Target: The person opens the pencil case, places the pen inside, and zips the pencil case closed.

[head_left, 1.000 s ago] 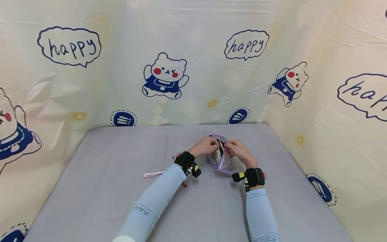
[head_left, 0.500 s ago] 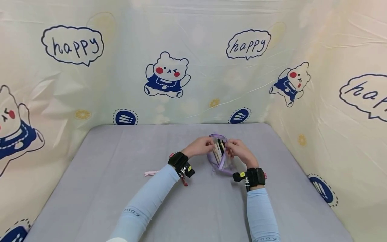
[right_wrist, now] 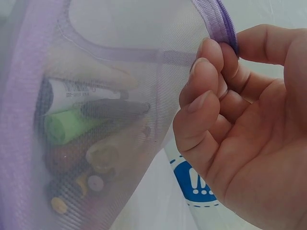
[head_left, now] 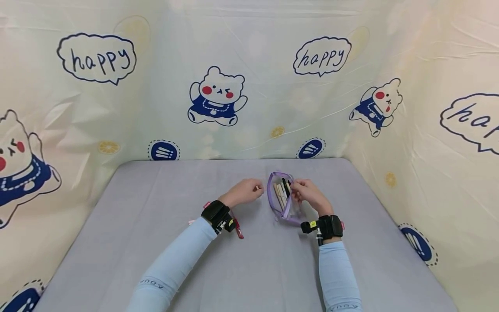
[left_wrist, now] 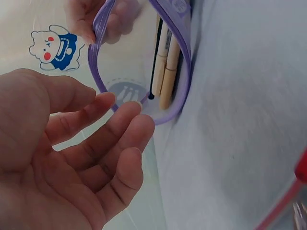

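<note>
A see-through mesh pencil case with purple zipper edging [head_left: 287,209] stands with its mouth open toward the left. Several pens [head_left: 279,195] lie inside it, pale, white and black ones at the mouth. Through the mesh in the right wrist view, a green-ended pen [right_wrist: 62,127] shows among others. My right hand [head_left: 308,193] pinches the zipper edge [right_wrist: 223,24] between thumb and fingers. Left of the mouth, my left hand [head_left: 244,190] hovers with loosely bent fingers, holding nothing; its palm [left_wrist: 62,182] faces the left wrist camera.
A red pen [head_left: 239,232] lies on the grey tabletop [head_left: 273,268] beside my left wrist. The tip of a pink item [head_left: 191,222] peeks out from behind my left sleeve. Behind the table hangs a printed curtain [head_left: 265,95] with bears.
My left hand has drawn back leftward out of the pencil case's mouth, uncovering the pens. The left forearm now covers most of the pink item. My right hand keeps its pinch.
</note>
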Action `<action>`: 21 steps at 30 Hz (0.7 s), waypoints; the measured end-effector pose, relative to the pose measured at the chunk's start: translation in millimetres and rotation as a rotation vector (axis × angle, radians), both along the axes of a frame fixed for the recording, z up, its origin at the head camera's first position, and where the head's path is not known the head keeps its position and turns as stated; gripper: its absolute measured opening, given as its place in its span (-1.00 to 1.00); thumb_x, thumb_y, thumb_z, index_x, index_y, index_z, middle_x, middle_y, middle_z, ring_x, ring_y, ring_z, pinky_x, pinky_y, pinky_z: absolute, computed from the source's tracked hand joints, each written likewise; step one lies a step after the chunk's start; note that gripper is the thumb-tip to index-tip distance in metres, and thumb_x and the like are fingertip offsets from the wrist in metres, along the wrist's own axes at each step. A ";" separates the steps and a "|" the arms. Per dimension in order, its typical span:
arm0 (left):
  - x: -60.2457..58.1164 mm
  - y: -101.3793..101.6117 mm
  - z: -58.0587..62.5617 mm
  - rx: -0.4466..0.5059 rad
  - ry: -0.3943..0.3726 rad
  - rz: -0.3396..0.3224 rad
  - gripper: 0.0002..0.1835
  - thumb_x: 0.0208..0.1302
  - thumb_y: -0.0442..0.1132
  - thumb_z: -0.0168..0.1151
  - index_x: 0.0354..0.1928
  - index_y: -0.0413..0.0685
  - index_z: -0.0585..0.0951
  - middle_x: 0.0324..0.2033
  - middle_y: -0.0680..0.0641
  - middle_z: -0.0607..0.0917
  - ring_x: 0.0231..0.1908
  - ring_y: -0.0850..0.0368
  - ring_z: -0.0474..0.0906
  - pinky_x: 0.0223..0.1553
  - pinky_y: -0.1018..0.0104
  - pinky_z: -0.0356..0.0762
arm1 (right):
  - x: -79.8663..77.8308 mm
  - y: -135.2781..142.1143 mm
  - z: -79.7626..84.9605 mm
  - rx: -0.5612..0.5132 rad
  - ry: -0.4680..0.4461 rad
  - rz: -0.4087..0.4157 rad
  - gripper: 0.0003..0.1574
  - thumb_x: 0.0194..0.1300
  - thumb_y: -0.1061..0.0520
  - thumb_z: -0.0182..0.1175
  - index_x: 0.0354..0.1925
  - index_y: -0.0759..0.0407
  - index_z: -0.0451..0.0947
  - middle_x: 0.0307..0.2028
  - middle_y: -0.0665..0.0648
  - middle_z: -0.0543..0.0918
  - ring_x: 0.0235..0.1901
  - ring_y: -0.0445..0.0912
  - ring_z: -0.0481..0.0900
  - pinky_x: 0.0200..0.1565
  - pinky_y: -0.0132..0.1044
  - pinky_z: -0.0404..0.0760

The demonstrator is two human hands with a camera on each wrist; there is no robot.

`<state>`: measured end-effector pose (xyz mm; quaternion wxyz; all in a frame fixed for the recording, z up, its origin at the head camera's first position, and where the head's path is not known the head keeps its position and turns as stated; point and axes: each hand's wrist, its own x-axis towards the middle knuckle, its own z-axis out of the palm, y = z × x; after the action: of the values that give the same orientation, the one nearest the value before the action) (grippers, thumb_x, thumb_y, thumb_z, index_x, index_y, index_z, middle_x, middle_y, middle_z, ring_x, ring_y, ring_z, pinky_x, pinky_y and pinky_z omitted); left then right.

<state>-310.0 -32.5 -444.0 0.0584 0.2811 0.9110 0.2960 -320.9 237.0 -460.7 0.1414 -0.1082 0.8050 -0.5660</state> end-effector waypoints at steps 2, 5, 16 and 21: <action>3.2 -5.8 -1.1 -0.012 0.000 0.016 -0.77 0.46 -0.20 0.03 -0.15 -0.11 0.65 -0.32 0.03 0.67 -0.41 0.21 0.46 -0.33 0.35 0.42 | 0.9 0.0 0.3 0.003 0.000 -0.003 -0.68 0.47 0.12 -0.01 -0.39 0.30 0.43 -0.52 0.11 0.54 -0.54 -0.08 0.44 -0.48 -0.21 0.51; 6.7 -14.2 -4.6 -0.036 0.011 0.039 -0.80 0.45 -0.19 0.04 -0.18 -0.08 0.64 -0.33 0.03 0.66 -0.43 0.21 0.44 -0.37 0.36 0.40 | 1.9 -0.2 0.9 0.004 0.006 -0.003 -0.69 0.47 0.14 -0.03 -0.41 0.26 0.44 -0.51 0.11 0.54 -0.53 -0.07 0.45 -0.47 -0.19 0.52; 17.3 -46.7 -15.3 -0.103 -0.007 0.156 -0.82 0.43 -0.19 0.06 -0.21 -0.05 0.64 -0.39 0.04 0.64 -0.48 0.19 0.42 -0.44 0.36 0.38 | 0.9 0.8 2.2 0.009 0.005 -0.010 -0.66 0.48 0.14 -0.01 -0.37 0.38 0.42 -0.47 0.17 0.53 -0.51 -0.06 0.45 -0.46 -0.20 0.53; 23.3 -60.1 -22.3 -0.171 -0.039 0.212 -0.83 0.39 -0.19 0.11 -0.28 -0.08 0.64 -0.45 0.03 0.63 -0.46 0.15 0.45 -0.38 0.31 0.42 | 2.2 0.2 1.7 0.020 0.001 -0.005 -0.63 0.46 0.10 0.02 -0.33 0.43 0.42 -0.46 0.18 0.54 -0.49 -0.05 0.44 -0.45 -0.18 0.53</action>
<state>-286.7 -92.6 -466.3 0.0681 0.1717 0.9562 0.2269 -318.7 237.2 -459.0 0.1404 -0.1051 0.8109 -0.5583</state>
